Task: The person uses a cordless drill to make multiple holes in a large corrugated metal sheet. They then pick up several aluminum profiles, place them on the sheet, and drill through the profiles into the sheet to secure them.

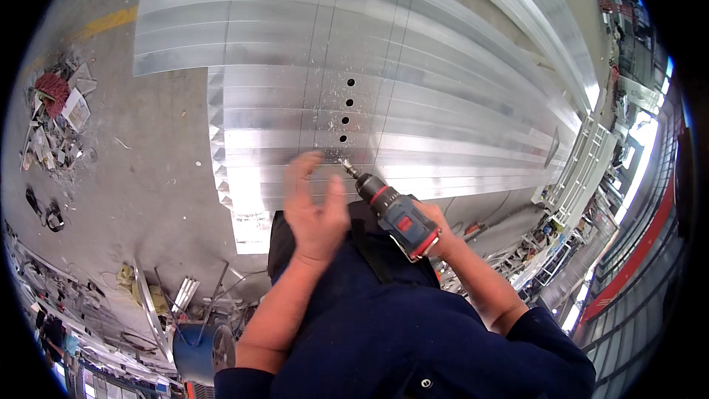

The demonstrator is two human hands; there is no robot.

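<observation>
My right hand [439, 230] is wrapped round the handle of a grey and red cordless drill [402, 218]. The drill's bit [350, 169] points up and left at the near part of several long silver metal profiles [273, 96] laid side by side. Whether the bit touches the metal, I cannot tell. A row of dark round holes [345, 120] runs across the profiles, away from the bit. Metal shavings [325, 81] lie scattered around them. Left of the bit, my left hand [317, 214] hovers, slightly blurred, its fingers apart and nothing in it.
Scrap and litter [55, 122] lie in a heap on the concrete floor at left. More long metal profiles [532, 7] stretch along the far right, near a white ladder-like frame [580, 170]. A blue drum [193, 351] stands at lower left by metal stands.
</observation>
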